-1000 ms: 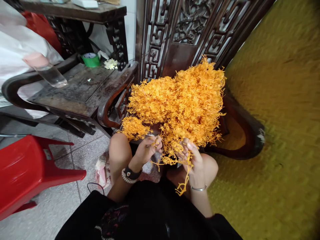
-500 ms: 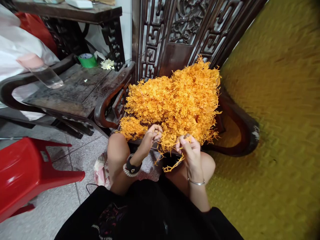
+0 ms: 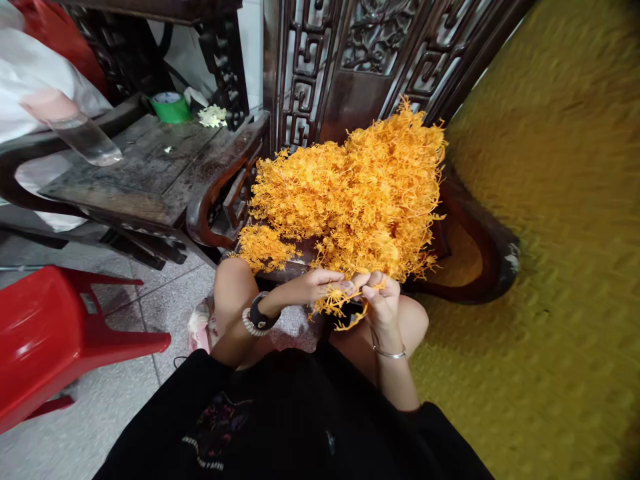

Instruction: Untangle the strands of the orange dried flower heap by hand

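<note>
A big heap of orange plastic sprigs lies on the seat of a dark carved wooden chair in front of me. My left hand and my right hand meet just below the heap, above my knees. Both pinch the same small orange sprig, which dangles between them. A black and beaded band sits on my left wrist, a thin silver bangle on my right.
A dark wooden side table stands at the left with a clear bottle, a green tape roll and small white flowers. A red plastic stool lies on the tiled floor. A yellow woven surface fills the right.
My hands have come together over one sprig; the right hand rose and the long dangling strand it held a second ago is now bunched between both hands.
</note>
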Tool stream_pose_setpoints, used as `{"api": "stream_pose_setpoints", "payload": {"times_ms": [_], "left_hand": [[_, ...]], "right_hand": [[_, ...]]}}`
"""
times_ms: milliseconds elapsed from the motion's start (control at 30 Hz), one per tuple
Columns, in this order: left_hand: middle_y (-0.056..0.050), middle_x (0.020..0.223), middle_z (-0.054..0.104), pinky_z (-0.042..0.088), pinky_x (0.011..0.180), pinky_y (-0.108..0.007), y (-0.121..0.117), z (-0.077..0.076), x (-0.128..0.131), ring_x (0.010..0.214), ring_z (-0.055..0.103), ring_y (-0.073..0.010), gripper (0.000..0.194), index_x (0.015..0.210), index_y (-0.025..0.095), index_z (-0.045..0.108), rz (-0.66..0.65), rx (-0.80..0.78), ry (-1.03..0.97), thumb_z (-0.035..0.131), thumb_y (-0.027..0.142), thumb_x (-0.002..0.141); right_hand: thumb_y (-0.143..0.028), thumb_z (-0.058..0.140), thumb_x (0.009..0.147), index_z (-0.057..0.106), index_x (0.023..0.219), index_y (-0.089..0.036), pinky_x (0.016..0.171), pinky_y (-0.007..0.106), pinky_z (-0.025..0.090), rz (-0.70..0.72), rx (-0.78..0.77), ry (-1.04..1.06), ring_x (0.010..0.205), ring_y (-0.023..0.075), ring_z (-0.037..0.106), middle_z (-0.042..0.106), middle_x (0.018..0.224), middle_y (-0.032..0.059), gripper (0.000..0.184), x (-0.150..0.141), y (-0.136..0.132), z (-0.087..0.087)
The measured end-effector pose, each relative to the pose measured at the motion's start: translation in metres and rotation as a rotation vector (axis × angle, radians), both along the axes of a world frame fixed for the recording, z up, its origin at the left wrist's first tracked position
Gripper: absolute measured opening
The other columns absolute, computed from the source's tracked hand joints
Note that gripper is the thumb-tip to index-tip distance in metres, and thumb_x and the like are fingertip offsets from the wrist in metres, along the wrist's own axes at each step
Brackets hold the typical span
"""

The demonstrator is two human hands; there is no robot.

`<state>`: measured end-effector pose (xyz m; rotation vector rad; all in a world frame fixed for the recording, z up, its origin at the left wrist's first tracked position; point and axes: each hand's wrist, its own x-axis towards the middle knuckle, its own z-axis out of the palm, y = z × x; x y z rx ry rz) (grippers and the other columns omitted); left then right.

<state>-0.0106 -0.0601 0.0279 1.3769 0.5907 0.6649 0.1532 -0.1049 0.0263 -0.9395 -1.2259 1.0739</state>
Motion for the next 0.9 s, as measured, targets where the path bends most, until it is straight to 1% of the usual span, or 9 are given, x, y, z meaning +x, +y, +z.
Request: {"api": "stream_pose_setpoints", "payload": {"times_ms": [100, 200, 367, 433, 533, 600, 700, 767, 900], "left_hand": [[-0.003, 0.086, 0.061, 0.043, 0.073, -0.027, -0.003, -0.007, 0.001, 0.081, 0.054, -0.015, 0.014, 0.085, 0.016, 0.062, -0.043, -0.136, -0.087, 0.061, 0.028, 0.077], [0.0, 0.081, 0.056, 0.04, 0.07, -0.025, -0.006, -0.009, 0.0, 0.074, 0.05, -0.0117, 0.013, 0.086, 0.018, 0.057, 0.055, -0.197, -0.164, 0.057, 0.026, 0.077], [0.002, 0.072, 0.05, 0.038, 0.066, -0.023, -0.007, -0.004, 0.0, 0.069, 0.047, -0.0108, 0.016, 0.078, 0.017, 0.051, 0.232, -0.124, -0.219, 0.061, 0.029, 0.074], [0.002, 0.071, 0.049, 0.038, 0.067, -0.023, -0.007, -0.003, 0.002, 0.069, 0.046, -0.0109, 0.019, 0.075, 0.017, 0.051, 0.275, -0.042, -0.169, 0.063, 0.031, 0.073], [0.002, 0.07, 0.051, 0.039, 0.067, -0.025, -0.008, -0.004, 0.005, 0.068, 0.048, -0.0115, 0.019, 0.075, 0.017, 0.052, 0.202, -0.007, -0.132, 0.06, 0.033, 0.077], [0.001, 0.07, 0.053, 0.04, 0.068, -0.025, -0.008, -0.004, 0.006, 0.068, 0.05, -0.0122, 0.02, 0.076, 0.017, 0.052, 0.142, -0.008, -0.126, 0.056, 0.035, 0.081], [0.001, 0.069, 0.051, 0.038, 0.066, -0.025, -0.006, -0.004, 0.002, 0.067, 0.047, -0.012, 0.023, 0.073, 0.016, 0.052, 0.245, 0.114, -0.031, 0.051, 0.036, 0.084], [0.002, 0.069, 0.05, 0.036, 0.065, -0.024, -0.004, -0.004, -0.002, 0.067, 0.045, -0.012, 0.024, 0.072, 0.017, 0.053, 0.317, 0.212, 0.041, 0.05, 0.036, 0.086], [0.002, 0.067, 0.05, 0.035, 0.064, -0.024, 0.0, -0.005, -0.008, 0.066, 0.045, -0.0118, 0.025, 0.07, 0.017, 0.052, 0.295, 0.265, 0.072, 0.049, 0.036, 0.087]], "right_hand": [[-0.042, 0.068, 0.072, 0.038, 0.056, -0.023, 0.05, 0.029, 0.042, 0.019, 0.035, 0.08, 0.049, 0.0141, 0.048, 0.059, 0.055, -0.0006, 0.039, 0.0, -0.002, -0.001], [-0.039, 0.069, 0.071, 0.036, 0.051, -0.022, 0.053, 0.029, 0.042, 0.003, 0.043, 0.138, 0.055, 0.0154, 0.053, 0.062, 0.06, 0.0007, 0.042, -0.005, -0.004, -0.004], [-0.032, 0.066, 0.069, 0.034, 0.046, -0.02, 0.056, 0.03, 0.041, -0.073, 0.009, 0.244, 0.07, 0.0186, 0.057, 0.068, 0.079, 0.0033, 0.041, -0.019, -0.006, -0.008], [-0.031, 0.062, 0.07, 0.032, 0.046, -0.02, 0.06, 0.032, 0.042, -0.069, -0.003, 0.308, 0.066, 0.018, 0.055, 0.061, 0.059, 0.0011, 0.041, -0.025, -0.006, -0.006], [-0.034, 0.058, 0.073, 0.029, 0.05, -0.022, 0.058, 0.03, 0.04, -0.091, -0.089, 0.358, 0.05, 0.0144, 0.041, 0.03, 0.037, -0.0057, 0.039, -0.032, -0.004, -0.002], [-0.034, 0.06, 0.075, 0.03, 0.056, -0.022, 0.051, 0.026, 0.034, -0.172, -0.175, 0.3, 0.046, 0.0111, 0.03, 0.024, 0.044, -0.0081, 0.038, -0.035, -0.002, 0.0], [-0.032, 0.067, 0.075, 0.033, 0.065, -0.022, 0.049, 0.023, 0.027, -0.278, -0.201, 0.091, 0.049, 0.0086, 0.026, 0.028, 0.057, -0.0081, 0.037, -0.036, 0.0, -0.001], [-0.033, 0.067, 0.076, 0.04, 0.074, -0.023, 0.05, 0.023, 0.027, -0.236, -0.175, -0.068, 0.052, 0.0086, 0.029, 0.031, 0.062, -0.0074, 0.029, -0.034, -0.002, -0.002], [-0.037, 0.059, 0.083, 0.055, 0.084, -0.021, 0.052, 0.024, 0.027, -0.006, -0.176, -0.409, 0.053, 0.0095, 0.03, 0.032, 0.06, -0.0064, 0.017, -0.025, -0.006, -0.001]]}}
